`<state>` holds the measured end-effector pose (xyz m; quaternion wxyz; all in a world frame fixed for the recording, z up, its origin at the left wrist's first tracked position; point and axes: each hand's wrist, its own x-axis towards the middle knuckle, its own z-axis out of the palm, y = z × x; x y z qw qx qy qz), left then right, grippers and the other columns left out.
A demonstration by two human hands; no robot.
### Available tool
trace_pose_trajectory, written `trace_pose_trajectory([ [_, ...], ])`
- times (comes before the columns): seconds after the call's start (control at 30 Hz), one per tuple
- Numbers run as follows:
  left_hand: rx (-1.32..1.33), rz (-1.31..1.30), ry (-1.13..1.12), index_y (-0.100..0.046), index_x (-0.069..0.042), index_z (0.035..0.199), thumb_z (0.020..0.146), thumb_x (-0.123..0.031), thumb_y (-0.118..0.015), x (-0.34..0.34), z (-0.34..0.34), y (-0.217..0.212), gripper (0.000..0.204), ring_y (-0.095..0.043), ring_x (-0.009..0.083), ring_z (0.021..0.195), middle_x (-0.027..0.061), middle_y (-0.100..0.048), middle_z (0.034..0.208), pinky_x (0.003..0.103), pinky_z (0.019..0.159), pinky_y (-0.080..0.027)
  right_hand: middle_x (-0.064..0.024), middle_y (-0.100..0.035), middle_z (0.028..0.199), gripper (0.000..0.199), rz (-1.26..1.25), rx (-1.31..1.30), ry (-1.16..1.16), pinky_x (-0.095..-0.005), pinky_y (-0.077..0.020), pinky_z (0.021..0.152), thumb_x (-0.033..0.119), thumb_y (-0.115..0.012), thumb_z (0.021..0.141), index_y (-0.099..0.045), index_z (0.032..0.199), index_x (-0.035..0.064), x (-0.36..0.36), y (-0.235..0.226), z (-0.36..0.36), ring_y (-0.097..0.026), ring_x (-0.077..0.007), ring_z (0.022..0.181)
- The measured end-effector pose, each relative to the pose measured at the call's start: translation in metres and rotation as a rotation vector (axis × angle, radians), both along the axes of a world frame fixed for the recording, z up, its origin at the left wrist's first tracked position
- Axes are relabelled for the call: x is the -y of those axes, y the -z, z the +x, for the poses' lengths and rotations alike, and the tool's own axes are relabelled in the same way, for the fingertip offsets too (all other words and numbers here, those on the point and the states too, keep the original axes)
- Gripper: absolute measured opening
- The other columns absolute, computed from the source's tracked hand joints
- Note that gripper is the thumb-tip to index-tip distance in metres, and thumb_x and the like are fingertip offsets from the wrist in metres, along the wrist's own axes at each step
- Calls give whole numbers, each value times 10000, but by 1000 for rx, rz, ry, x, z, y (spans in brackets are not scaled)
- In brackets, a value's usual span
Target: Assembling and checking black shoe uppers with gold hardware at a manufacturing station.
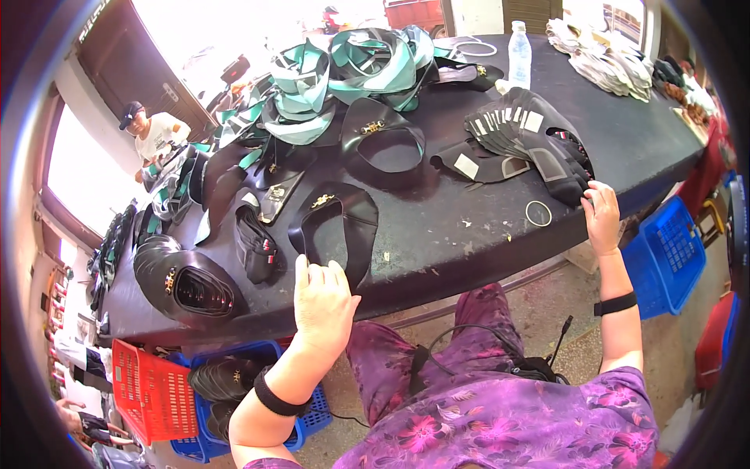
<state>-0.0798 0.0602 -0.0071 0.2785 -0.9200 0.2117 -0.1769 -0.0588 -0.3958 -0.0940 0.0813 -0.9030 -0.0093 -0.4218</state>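
Observation:
Black shoe uppers with gold buckles lie on the dark table. My left hand (pixel 323 303) is closed at the near end of one upper (pixel 362 234), which is shaped like an open loop. Its fingertips pinch the upper's edge. My right hand (pixel 601 219) is at the table's right edge, thumb and fingers pinched on the near end of a fanned stack of black shoe lining pieces (pixel 547 160). Several of these pieces carry pale labels. Another buckled upper (pixel 402 160) lies farther back, and nested uppers (pixel 160 270) sit at the left beside a bundle of black pieces (pixel 255 246).
Teal-lined uppers (pixel 301 74) are heaped at the back, near a clear bottle (pixel 519 59) and pale cloth pieces (pixel 601 59). A pale ring (pixel 538 213) lies near the front edge. Red (pixel 148 391) and blue baskets (pixel 664 258) stand below. A person (pixel 162 134) works at the far left.

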Motion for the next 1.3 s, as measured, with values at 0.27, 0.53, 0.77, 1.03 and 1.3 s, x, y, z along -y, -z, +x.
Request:
trace_pose_trajectory([
  [0.27,-121,-311,-5,-457,76,1115,667,-363,-664,-12,5,-2,661,-485,245,924,128,-553,885,393,975,-252,36,-530,914,85,1070,18,-665,-204,-351,800,141,-517,858,-545,913,82,66,-70,24,-466,-50,851],
  [0.53,-495,-688,13,-649,-51,830,655,-397,-667,-57,35,-7,388,-426,219,1095,67,-570,983,461,961,-197,-20,-572,916,224,922,-217,-539,-222,-438,731,168,-509,859,-527,1010,3,25,-186,80,-551,-96,818],
  [0.77,-295,-499,219,-606,-19,909,624,-414,-685,-50,30,1,494,-407,262,1109,95,-538,1044,439,967,-215,17,-552,764,221,463,-175,-804,-249,-421,645,261,-526,862,-531,975,71,-140,-208,105,-523,-73,730],
  [1.03,-186,-841,281,-561,12,985,609,-236,-730,-61,13,7,481,-525,299,818,135,-580,799,360,799,-394,-95,-519,813,152,-174,-333,-1059,-386,-424,570,157,-580,745,-500,839,70,-275,-55,41,-517,-301,602],
  [1.3,-127,-1253,335,-535,55,998,660,-138,-710,-56,-13,-18,427,-581,230,781,148,-597,868,303,731,-449,-101,-537,827,259,-319,-414,-1066,-375,-426,674,233,-591,758,-488,896,39,-284,-38,29,-554,-283,733],
])
